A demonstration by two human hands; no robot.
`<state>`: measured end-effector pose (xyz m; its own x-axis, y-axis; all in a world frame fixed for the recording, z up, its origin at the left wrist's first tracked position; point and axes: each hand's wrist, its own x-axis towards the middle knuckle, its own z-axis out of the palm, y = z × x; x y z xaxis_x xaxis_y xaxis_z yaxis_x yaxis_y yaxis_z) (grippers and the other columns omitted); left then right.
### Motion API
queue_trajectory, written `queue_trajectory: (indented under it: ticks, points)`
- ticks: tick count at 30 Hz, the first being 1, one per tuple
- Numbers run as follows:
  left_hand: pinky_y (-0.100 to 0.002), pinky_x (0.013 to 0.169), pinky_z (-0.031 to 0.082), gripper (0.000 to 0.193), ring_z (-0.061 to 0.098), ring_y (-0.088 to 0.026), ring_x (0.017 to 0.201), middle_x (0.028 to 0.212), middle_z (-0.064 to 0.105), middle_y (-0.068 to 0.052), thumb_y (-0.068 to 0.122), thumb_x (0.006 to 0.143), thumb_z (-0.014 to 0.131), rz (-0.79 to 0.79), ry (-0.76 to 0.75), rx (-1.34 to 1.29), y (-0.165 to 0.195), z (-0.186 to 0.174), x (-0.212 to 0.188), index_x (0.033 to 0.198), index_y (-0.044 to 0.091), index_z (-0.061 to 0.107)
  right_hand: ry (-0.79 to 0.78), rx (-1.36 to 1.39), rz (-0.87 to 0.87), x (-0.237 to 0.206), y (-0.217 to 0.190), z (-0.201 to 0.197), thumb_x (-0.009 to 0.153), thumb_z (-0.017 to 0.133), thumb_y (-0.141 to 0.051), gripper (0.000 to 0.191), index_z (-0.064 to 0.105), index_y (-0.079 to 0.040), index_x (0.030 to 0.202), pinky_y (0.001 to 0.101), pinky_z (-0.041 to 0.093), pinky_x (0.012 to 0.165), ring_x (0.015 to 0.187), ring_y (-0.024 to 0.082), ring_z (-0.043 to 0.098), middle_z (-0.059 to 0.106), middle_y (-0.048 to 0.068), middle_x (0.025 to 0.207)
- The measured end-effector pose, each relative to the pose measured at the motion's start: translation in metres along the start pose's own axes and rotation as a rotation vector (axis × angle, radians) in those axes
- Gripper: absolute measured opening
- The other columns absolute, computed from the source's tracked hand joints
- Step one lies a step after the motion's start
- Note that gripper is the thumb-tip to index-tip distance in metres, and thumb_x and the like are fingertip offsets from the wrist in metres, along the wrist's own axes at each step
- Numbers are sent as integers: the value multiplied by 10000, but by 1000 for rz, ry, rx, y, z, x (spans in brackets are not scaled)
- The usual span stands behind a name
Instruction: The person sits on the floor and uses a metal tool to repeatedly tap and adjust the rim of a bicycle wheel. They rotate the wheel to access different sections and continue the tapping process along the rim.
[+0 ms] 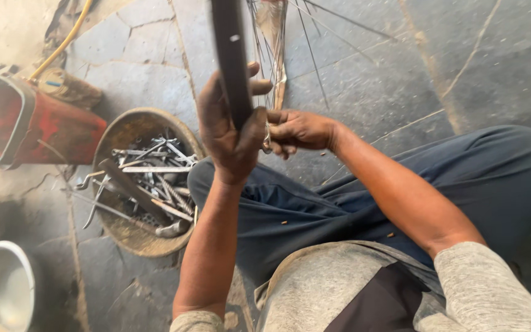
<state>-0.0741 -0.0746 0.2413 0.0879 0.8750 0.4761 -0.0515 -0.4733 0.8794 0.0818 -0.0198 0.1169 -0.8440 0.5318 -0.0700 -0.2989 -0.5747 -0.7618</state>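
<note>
- Gripping a dark wheel rim (231,61), the left hand (228,132) is seen from above, its fingers wrapped around the rim, which is held upright in front of the knees.
- The right hand (296,130) is clenched just beside the left, pinched on a small metal part (267,136) at the rim's inner edge; what the part is cannot be told.
- Thin wire spokes (278,55) are fanned out behind the rim, toward the top of the view.
- Dark blue trousers (351,203) are seen beneath both forearms.
- A shallow round pan (131,126) filled with spanners and other metal tools is set on the stone floor (462,61), near the left arm.
- A red container (26,126) is laid on its side beyond the pan.
- A shiny metal bowl (1,289) is placed at the lower left corner.
</note>
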Motion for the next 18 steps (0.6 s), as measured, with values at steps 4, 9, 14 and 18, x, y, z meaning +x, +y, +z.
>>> queue_trajectory:
  ticks: [4, 9, 14, 18]
  points:
    - [-465, 1134, 505, 528, 683, -263, 1236, 1365, 662, -225, 53, 1046, 611, 170, 22, 3, -7, -20, -6, 1530, 119, 410, 138, -416, 33, 11, -11, 24, 1002, 612, -219, 191, 635, -76, 1126, 229, 458, 524, 602, 82, 576, 655, -3, 799]
    - [-589, 1353, 215, 934, 378, -356, 1577, 1689, 278, -312, 729, 1014, 507, -138, 83, -281, -10, -51, -11, 1629, 62, 287, 196, -456, 3, 9, -2, 47, 989, 574, -257, 297, 633, -106, 1239, 220, 455, 550, 619, 66, 534, 630, -8, 768]
    - [-684, 1247, 278, 1123, 315, -479, 1518, 1653, 230, -264, 811, 863, 465, -704, 123, -426, -12, -71, -1, 1670, 78, 196, 240, -499, -68, 16, 12, 54, 952, 548, -231, 375, 585, -62, 1285, 248, 488, 558, 685, 69, 578, 628, -22, 844]
    - [-632, 1179, 309, 994, 399, -469, 1486, 1659, 343, -252, 657, 886, 643, -752, 5, -211, -22, -78, -1, 1596, 31, 341, 300, -559, -8, 17, 28, 48, 941, 535, -222, 382, 617, -46, 1270, 272, 472, 551, 645, 103, 563, 617, 9, 785]
